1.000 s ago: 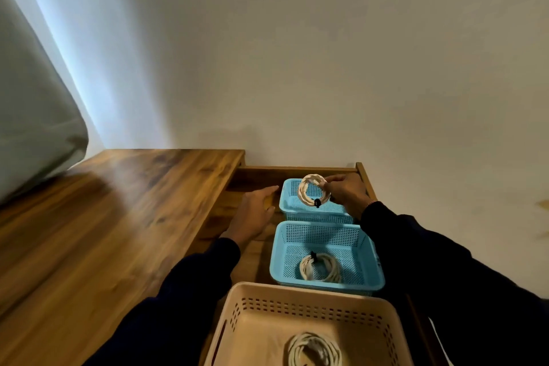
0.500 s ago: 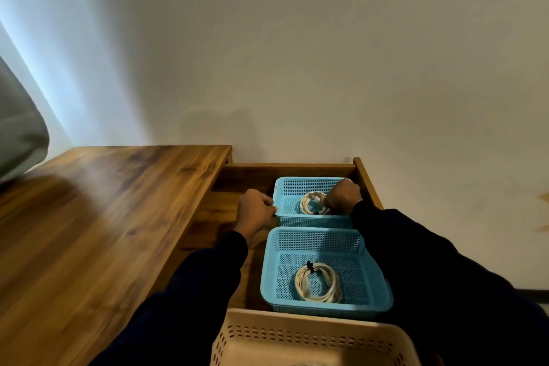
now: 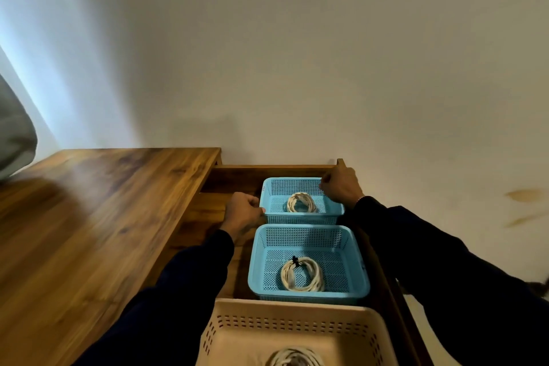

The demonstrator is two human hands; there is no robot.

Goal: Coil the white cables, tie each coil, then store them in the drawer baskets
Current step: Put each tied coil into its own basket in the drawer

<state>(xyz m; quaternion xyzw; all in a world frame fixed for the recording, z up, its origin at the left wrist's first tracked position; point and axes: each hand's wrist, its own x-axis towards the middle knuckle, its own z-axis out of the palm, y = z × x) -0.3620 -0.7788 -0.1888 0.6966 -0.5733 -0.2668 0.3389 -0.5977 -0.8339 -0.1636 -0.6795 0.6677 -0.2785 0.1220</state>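
Wooden drawer (image 3: pixel 386 258) holds my baskets. My left hand (image 3: pixel 242 214) and right hand (image 3: pixel 341 187) each grip the far blue basket (image 3: pixel 300 218) by its rim; a white coil (image 3: pixel 301 202) lies inside.

Two perforated sky-blue baskets, the far basket (image 3: pixel 300 187) and the middle basket (image 3: pixel 309 242), each held a cream-white cable coil. The nearest basket (image 3: pixel 297 333) was beige with slotted walls. The desk top (image 3: pixel 98 217) showed streaky brown wood grain; the sleeves (image 3: pixel 445 270) were navy.
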